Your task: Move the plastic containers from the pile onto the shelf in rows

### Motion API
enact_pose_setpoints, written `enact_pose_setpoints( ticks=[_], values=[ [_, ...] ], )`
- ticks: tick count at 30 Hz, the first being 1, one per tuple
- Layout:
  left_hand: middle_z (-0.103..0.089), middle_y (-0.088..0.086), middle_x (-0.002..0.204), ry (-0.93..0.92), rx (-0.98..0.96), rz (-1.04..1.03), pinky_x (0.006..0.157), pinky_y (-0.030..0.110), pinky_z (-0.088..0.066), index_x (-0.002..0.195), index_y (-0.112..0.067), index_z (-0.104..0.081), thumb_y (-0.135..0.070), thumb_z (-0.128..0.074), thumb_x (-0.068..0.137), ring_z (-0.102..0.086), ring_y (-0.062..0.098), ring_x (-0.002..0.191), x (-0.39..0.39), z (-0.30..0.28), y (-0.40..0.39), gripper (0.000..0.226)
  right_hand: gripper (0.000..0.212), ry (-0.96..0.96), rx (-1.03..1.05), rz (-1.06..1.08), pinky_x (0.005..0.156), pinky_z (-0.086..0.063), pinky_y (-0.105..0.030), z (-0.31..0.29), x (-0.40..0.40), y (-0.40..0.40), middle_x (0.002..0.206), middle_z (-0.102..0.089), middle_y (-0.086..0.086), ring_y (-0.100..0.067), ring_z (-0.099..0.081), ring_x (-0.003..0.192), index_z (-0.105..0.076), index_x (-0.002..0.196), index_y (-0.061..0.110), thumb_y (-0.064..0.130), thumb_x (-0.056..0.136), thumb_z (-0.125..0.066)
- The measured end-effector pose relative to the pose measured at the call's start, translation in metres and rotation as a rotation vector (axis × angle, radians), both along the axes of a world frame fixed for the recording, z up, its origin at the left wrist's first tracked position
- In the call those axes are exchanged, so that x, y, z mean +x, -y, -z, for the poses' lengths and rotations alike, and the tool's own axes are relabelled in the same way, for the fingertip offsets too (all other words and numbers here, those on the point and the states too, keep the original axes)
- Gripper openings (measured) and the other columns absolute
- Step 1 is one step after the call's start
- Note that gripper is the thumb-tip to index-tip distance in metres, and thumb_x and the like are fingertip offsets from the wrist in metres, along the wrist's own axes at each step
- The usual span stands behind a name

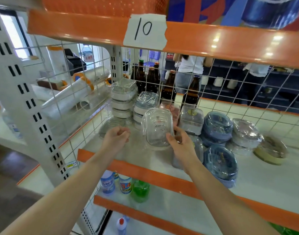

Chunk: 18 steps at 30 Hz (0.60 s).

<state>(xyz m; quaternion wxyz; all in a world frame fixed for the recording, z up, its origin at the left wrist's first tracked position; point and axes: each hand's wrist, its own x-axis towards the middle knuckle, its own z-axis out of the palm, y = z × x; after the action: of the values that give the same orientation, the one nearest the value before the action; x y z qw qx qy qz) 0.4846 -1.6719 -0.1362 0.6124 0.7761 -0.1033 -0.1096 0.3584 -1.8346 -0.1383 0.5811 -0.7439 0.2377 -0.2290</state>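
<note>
Head view showed the shelf [162, 160] carrying wrapped stacks of containers [123, 97] at its back, the right hand [181, 143] grasping a clear plastic container [158, 128] above it, the left hand [117, 135] loosely curled, empty.

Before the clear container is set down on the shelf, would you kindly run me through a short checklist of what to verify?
1. Grip of the right hand on the clear rectangular plastic container: ok, fingers wrap its right edge and it is held tilted.
2. Left hand free to help: ok, loosely curled, holding nothing.
3. Bare landing spot on the white shelf: ok, open surface lies in front of the stacked white-rimmed containers.
4. Row to align with: ok, those stacks stand at the back left.
5. Brown glass bottles out of the way: ok, they stand behind the wire grid.
6. Container lid closed: cannot tell.
</note>
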Motion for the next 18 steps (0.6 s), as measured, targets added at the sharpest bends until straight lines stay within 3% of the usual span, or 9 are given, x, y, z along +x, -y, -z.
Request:
enact_pose_setpoints(
  ticks=[3,6,10,13,18],
  values=[
    [-0.063,-0.004,0.08,0.047,0.008,-0.02,0.073,0.027,-0.047,0.098,-0.016,-0.065,-0.015,-0.058,0.09,-0.059,0.012,0.075,0.003,0.001,0.002,0.011,0.03,0.052,0.059,0.011,0.08,-0.045,-0.024,-0.001,0.008,-0.001,0.105,-0.061,0.003,-0.017,-0.059,0.094,-0.051,0.121,0.03,0.03,0.092,-0.059],
    [-0.06,-0.008,0.075,0.153,0.091,-0.066,0.063,0.024,-0.045,0.089,-0.022,-0.064,-0.018,-0.06,0.089,-0.056,0.013,0.071,0.009,0.002,-0.001,0.005,0.013,0.062,0.074,0.028,0.08,-0.051,-0.029,-0.004,0.02,-0.002,0.101,-0.063,0.001,-0.02,-0.061,0.089,-0.051,0.098,0.039,0.032,0.091,-0.059],
    [-0.063,-0.004,0.083,0.282,0.228,-0.1,0.073,0.027,-0.044,0.089,-0.019,-0.064,-0.028,-0.057,0.085,-0.061,0.023,0.088,0.024,-0.004,-0.015,0.012,0.031,0.041,0.065,0.028,0.094,-0.049,-0.047,-0.008,0.042,-0.01,0.117,-0.061,0.003,-0.024,-0.061,0.104,-0.05,0.114,0.032,0.043,0.087,-0.061],
    [-0.064,0.006,0.108,0.352,0.256,-0.194,0.088,0.03,-0.041,0.111,-0.013,-0.064,-0.023,-0.059,0.089,-0.058,0.024,0.104,0.035,-0.004,-0.03,0.025,0.034,-0.006,0.027,0.012,0.095,-0.048,-0.05,-0.004,0.057,-0.017,0.116,-0.062,-0.004,-0.029,-0.06,0.106,-0.049,0.117,0.027,0.042,0.088,-0.059],
    [-0.058,0.002,0.109,0.483,0.205,-0.264,0.076,0.011,-0.028,0.113,-0.01,-0.063,-0.019,-0.057,0.092,-0.051,0.012,0.099,0.046,0.001,-0.049,0.023,0.036,-0.054,0.049,-0.038,0.088,-0.051,-0.051,0.008,0.085,-0.039,0.089,-0.063,-0.003,-0.021,-0.061,0.081,-0.053,0.114,0.012,0.036,0.089,-0.061]
  ],
)
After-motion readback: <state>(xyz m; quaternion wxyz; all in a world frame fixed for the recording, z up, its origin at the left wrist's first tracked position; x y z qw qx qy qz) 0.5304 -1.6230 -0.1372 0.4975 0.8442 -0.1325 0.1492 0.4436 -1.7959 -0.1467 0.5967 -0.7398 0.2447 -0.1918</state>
